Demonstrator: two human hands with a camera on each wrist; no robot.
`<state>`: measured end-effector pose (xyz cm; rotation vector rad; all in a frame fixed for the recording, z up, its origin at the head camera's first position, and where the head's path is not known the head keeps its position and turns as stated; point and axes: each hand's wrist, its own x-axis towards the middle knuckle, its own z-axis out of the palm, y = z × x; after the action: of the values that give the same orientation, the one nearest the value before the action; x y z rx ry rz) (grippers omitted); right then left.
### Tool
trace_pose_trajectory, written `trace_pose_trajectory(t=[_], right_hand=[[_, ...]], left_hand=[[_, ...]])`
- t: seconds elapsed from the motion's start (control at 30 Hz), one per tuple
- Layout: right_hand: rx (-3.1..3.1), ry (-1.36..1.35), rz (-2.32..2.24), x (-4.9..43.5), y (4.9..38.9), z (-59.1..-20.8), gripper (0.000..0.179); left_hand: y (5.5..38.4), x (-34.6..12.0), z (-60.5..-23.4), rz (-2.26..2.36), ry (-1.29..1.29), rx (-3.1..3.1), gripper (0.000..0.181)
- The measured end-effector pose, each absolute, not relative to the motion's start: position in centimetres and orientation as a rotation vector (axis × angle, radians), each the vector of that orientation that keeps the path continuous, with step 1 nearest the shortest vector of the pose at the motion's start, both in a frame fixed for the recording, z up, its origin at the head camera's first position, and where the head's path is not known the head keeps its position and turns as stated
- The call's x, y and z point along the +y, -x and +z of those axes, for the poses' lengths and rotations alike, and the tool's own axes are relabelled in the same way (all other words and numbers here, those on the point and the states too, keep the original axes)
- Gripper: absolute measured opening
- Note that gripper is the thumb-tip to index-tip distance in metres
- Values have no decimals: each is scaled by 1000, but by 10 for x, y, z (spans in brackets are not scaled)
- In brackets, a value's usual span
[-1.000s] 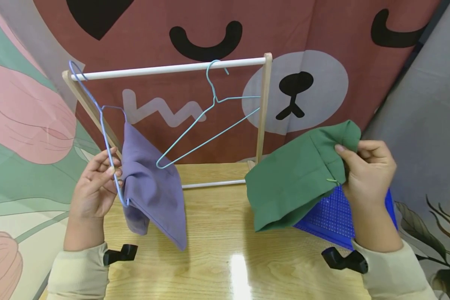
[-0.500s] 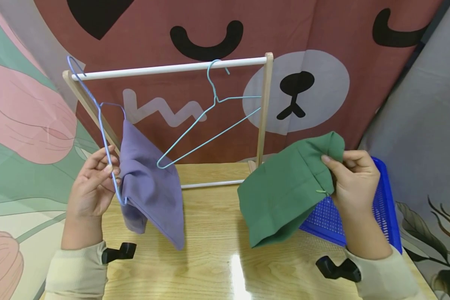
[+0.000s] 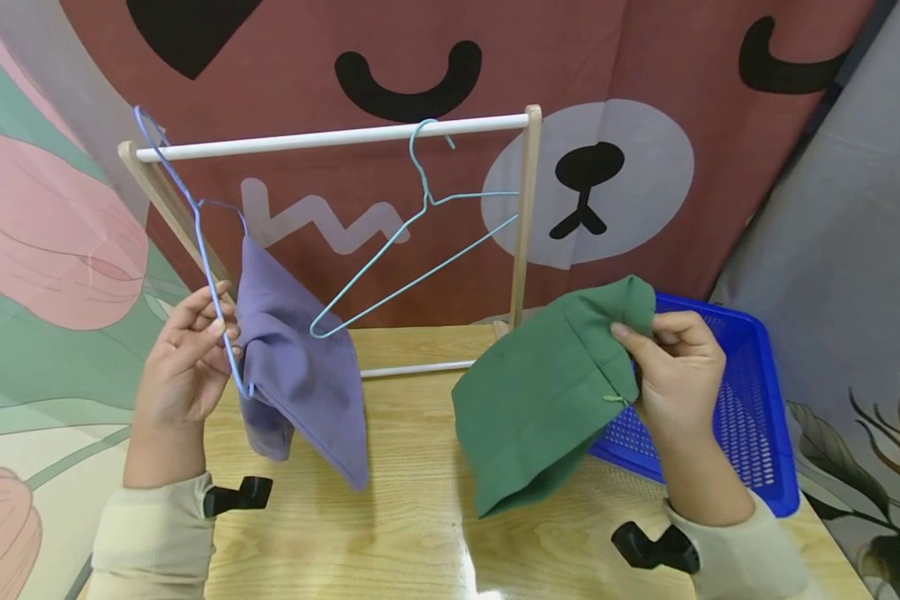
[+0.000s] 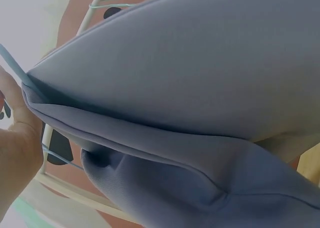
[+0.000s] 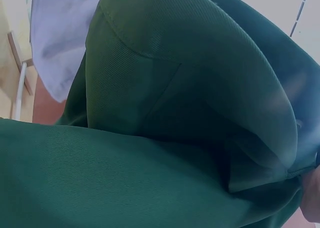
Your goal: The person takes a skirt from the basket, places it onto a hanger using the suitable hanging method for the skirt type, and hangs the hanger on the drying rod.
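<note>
My left hand pinches the lower side of a lilac wire clothes hanger. Its hook is at the left end of the rack's white top rod; whether it rests there I cannot tell. A purple cloth garment drapes from the hanger's far side, and its folds fill the left wrist view. On the right, my right hand pinches the upper corner of a green cloth garment, which hangs tilted above the table. Close folds of this green fabric cover most of the right wrist view.
A light blue hanger hangs on the rod near the rack's right wooden post. Behind the green garment, a blue plastic basket stands on the wooden table. A patterned curtain backs the rack.
My right hand has moved left and down with the green garment, uncovering more of the blue basket. The left hand has barely shifted, while the lilac hanger's hook has risen slightly.
</note>
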<state>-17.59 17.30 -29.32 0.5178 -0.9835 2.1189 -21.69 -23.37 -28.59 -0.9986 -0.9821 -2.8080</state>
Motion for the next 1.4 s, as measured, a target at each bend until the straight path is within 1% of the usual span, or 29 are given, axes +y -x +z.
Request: trace_pose_trajectory(t=[0.13, 0.27, 0.43, 0.6, 0.63, 0.7, 0.77, 0.83, 0.87, 0.9, 1.0, 1.03, 1.1, 1.13, 1.23, 1.27, 1.3, 1.4], right_hand=[[-998, -541, 2109, 170, 180, -303, 17], [-1028, -601, 2096, 171, 190, -322, 21], [-1039, -584, 2088, 164, 192, -335, 22], [-1050, -512, 2100, 153, 188, -339, 15], [-1069, -464, 2099, 148, 183, -334, 15], [-1092, -410, 2098, 142, 180, -334, 22], [-1112, -332, 2092, 139, 179, -336, 26], [-1105, -264, 2102, 140, 182, -345, 21], [-1066, -287, 2127, 149, 198, -371, 20], [-1080, -312, 2112, 157, 208, -389, 18], [-1084, -260, 2124, 156, 211, -398, 18], [-1059, -295, 2142, 165, 225, -423, 18], [-1097, -283, 2128, 164, 223, -424, 20], [-1107, -243, 2125, 167, 229, -437, 20], [-1122, -267, 2108, 200, 277, -525, 28], [-1147, -224, 2090, 202, 279, -532, 32], [-1179, -196, 2061, 214, 297, -565, 35], [-1171, -143, 2076, 217, 298, -578, 38]], left_hand=[[218, -235, -287, -2813, 969, -974, 36], [219, -236, -290, -2825, 949, -978, 36], [221, -237, -293, -2828, 932, -998, 36], [221, -237, -297, -2809, 909, -1034, 36], [221, -237, -298, -2807, 903, -1041, 36], [221, -237, -299, -2785, 888, -1083, 35], [222, -237, -301, -2788, 893, -1082, 35], [223, -238, -303, -2801, 913, -1064, 36], [223, -238, -304, -2803, 918, -1063, 36], [223, -238, -305, -2815, 927, -1047, 36], [223, -239, -307, -2833, 923, -1032, 36], [223, -239, -307, -2828, 909, -1040, 36], [223, -239, -307, -2828, 899, -1047, 36], [223, -239, -307, -2828, 897, -1049, 36], [223, -240, -308, -2834, 920, -1051, 36], [223, -240, -308, -2838, 922, -1049, 36], [223, -240, -308, -2840, 920, -1051, 36], [223, -241, -309, -2851, 901, -1055, 37]])
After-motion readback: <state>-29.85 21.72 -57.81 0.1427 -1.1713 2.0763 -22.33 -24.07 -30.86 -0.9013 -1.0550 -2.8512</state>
